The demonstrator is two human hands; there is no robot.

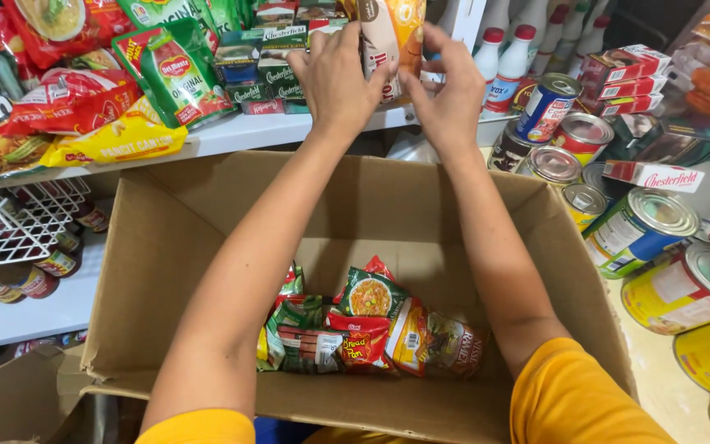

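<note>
1. Left hand (337, 78): fingers curled, gripping the left edge of a glossy orange-and-white packet (392, 37) upright above the white shelf (232, 136).
2. Right hand (445, 86): fingers curled on the packet's right edge.
3. Below: open brown cardboard box (166, 271), matte, holding crinkled foil noodle packets (363, 325).
4. Right: cylindrical metal cans (643, 226).

A white shelf (232, 136) bears snack packets (108, 99), small green boxes (260, 74) and white bottles (511, 57).

A: What crowds the two hands' grip?
B: Small green cartons (260, 78) just left, white bottles (509, 57) and tins (548, 107) just right.
A: Open room?
B: Below, over the cardboard box (158, 247); noodle packets (367, 329) cover only its bottom.
</note>
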